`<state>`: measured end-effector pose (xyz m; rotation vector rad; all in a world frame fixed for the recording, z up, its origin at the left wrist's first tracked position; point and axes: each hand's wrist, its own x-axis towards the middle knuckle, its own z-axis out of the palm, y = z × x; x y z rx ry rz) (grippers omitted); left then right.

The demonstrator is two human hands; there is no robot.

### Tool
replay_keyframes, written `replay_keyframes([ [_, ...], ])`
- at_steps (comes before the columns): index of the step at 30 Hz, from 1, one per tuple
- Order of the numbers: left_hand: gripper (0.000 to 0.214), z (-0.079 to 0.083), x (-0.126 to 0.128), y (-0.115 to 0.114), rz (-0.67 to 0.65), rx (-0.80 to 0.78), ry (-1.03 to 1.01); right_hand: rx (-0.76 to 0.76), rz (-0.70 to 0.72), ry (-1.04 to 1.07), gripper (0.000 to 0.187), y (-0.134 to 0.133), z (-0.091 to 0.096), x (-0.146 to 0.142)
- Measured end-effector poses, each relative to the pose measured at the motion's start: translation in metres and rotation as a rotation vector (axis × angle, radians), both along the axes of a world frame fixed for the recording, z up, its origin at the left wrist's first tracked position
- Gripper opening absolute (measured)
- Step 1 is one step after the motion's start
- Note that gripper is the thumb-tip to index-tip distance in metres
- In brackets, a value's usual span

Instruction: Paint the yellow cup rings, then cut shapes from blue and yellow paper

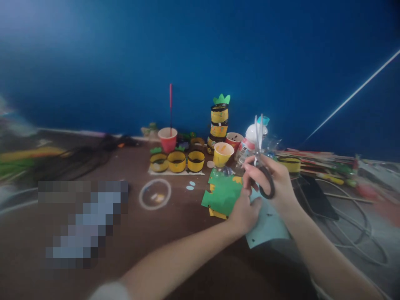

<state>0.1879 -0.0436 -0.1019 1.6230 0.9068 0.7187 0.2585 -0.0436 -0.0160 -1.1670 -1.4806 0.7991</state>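
Observation:
My right hand is closed around a pair of scissors with black handles; the blades point up and stand slightly apart. Just below and to the left, my left hand has its fingers bent together close to the right fingertips. Whatever it pinches is hidden or too small to name. Under the hands lies a light blue paper sheet with small dark marks. Beside it rests green paper with cut notches, over yellow paper pieces. Two small pale blue ovals lie on the dark table.
Three yellow rings with black rims stand in a row. Behind are a decorated yellow-black tower, a red cup with a red-handled stick, a yellow cup and a white bottle. A tape roll lies left, cables right.

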Motion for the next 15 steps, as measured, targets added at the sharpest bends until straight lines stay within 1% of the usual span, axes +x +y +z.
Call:
replay_keyframes([
  [4,0.049,-0.009,0.016,0.001,-0.011,0.163,0.074,-0.026,0.008,-0.019,0.014,0.003,0.001,0.006],
  [8,0.062,-0.012,0.019,-0.002,-0.028,0.297,0.202,-0.048,0.013,-0.025,0.014,0.005,0.000,0.006],
  [10,0.065,-0.010,0.010,-0.002,-0.050,0.372,0.255,-0.067,0.037,-0.032,0.012,0.007,-0.004,0.004],
  [11,0.062,-0.009,0.002,-0.001,-0.063,0.408,0.283,-0.071,0.044,-0.031,0.012,0.008,-0.006,0.003],
  [13,0.047,-0.005,-0.019,0.003,-0.104,0.481,0.340,-0.085,0.062,-0.028,0.012,0.011,-0.010,0.001],
  [15,0.032,-0.001,-0.045,0.006,-0.106,0.537,0.403,-0.100,0.078,-0.031,0.014,0.013,-0.012,0.000],
])
